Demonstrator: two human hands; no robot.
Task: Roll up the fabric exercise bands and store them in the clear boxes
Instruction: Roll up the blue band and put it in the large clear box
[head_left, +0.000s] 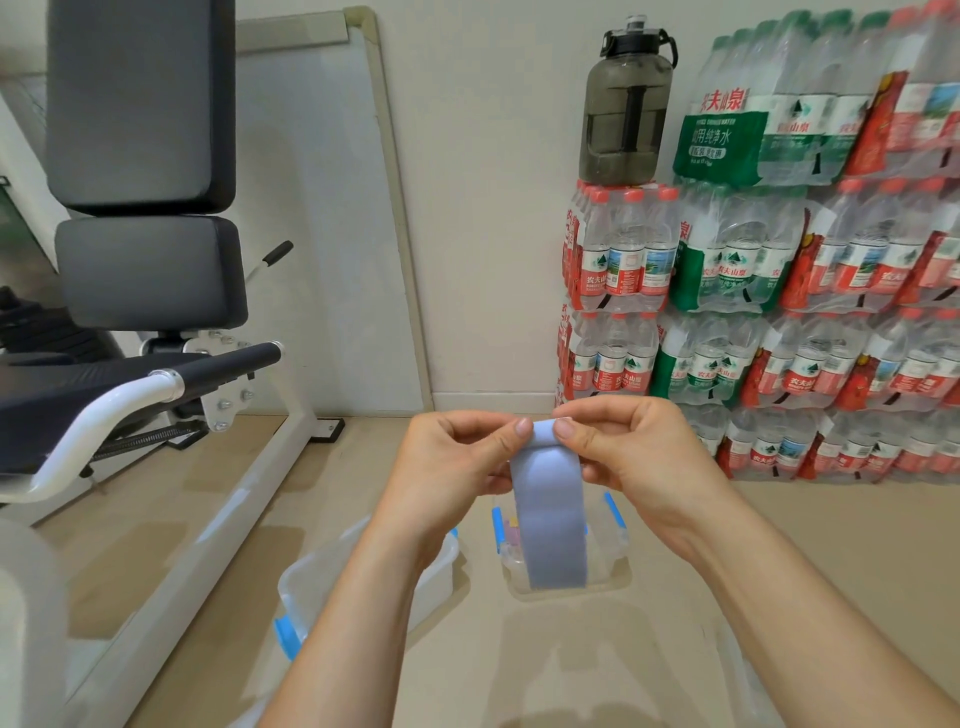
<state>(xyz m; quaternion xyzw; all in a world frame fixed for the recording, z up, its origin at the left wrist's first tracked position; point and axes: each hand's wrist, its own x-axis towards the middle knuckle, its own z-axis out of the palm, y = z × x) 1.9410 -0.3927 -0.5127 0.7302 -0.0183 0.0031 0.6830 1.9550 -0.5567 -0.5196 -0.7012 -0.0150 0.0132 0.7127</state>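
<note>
A pale blue-grey fabric band (550, 519) hangs in front of me, pinched at its top end between my left hand (457, 452) and my right hand (623, 447). Both thumbs press the top fold, and the rest dangles straight down. Behind its lower end, on the floor, stands a small clear box (615, 551) with blue clips; something pink and yellow shows inside it. A second clear box (311, 587) with blue clips sits to the left, partly hidden by my left forearm.
A white-framed exercise machine (156, 374) with black pads fills the left side. Stacked packs of water bottles (779, 291) line the wall at right, with a dark jug (626, 104) on top. Beige floor lies around the boxes.
</note>
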